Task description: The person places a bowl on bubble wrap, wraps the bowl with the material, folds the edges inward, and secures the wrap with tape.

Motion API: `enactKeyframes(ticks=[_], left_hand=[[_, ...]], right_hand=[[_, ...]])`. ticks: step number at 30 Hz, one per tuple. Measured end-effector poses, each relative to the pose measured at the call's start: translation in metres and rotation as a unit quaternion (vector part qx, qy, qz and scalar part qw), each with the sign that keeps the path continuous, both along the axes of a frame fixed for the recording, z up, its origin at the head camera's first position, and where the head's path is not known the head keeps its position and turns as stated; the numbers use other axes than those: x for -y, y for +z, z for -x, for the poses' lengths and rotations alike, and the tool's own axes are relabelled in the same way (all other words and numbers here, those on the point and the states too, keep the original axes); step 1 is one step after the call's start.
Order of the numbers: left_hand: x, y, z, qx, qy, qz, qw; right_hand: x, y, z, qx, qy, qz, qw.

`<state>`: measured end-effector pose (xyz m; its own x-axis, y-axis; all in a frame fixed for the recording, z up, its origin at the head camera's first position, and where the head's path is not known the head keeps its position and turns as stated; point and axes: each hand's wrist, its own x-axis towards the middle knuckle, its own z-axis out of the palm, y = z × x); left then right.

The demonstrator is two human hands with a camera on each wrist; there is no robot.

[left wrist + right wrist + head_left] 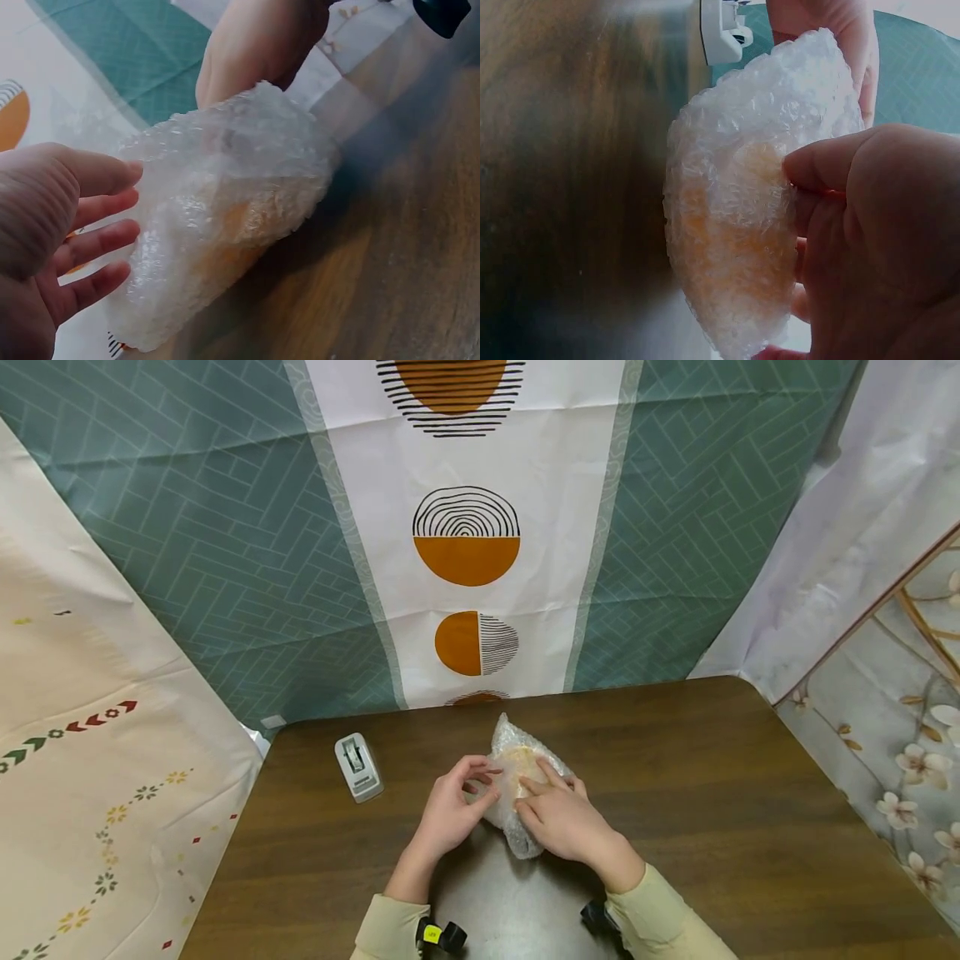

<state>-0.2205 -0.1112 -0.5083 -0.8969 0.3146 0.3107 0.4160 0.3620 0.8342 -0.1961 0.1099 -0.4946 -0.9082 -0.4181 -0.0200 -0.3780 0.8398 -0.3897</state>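
Observation:
A bundle of clear bubble wrap (517, 838) stands before me, with something orange and pale showing faintly through its layers. My right hand (561, 817) holds it from the right, the thumb and fingers spread over its near face. In the right wrist view the thumb of that hand (885, 225) presses the bubble wrap (735, 240). On the other side, my left hand (452, 806) has loosely bent, parted fingers. In the left wrist view the fingertips of this hand (67, 225) come right at the edge of the bubble wrap (217, 217).
On the brown wooden table (712, 827), a white and grey tape dispenser (359, 767) lies to the left of the bundle. A patterned green and white curtain (315, 568) hangs behind the far edge. Floral cloths (97, 777) hang at both sides.

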Motion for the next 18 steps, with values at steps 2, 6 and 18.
enactKeyframes(ticks=[2, 6, 18], left_hand=[[-0.001, -0.002, 0.000, -0.004, 0.005, 0.007, 1.0000], [-0.004, -0.005, 0.000, 0.001, 0.014, 0.020, 0.9997], [-0.015, -0.010, -0.005, -0.012, 0.038, 0.078, 0.9962]], right_hand=[[-0.001, 0.001, 0.000, -0.001, 0.005, -0.003, 1.0000], [-0.003, 0.003, 0.001, 0.002, 0.011, -0.006, 0.9999], [-0.018, 0.008, 0.006, 0.002, 0.084, 0.038, 0.9957]])
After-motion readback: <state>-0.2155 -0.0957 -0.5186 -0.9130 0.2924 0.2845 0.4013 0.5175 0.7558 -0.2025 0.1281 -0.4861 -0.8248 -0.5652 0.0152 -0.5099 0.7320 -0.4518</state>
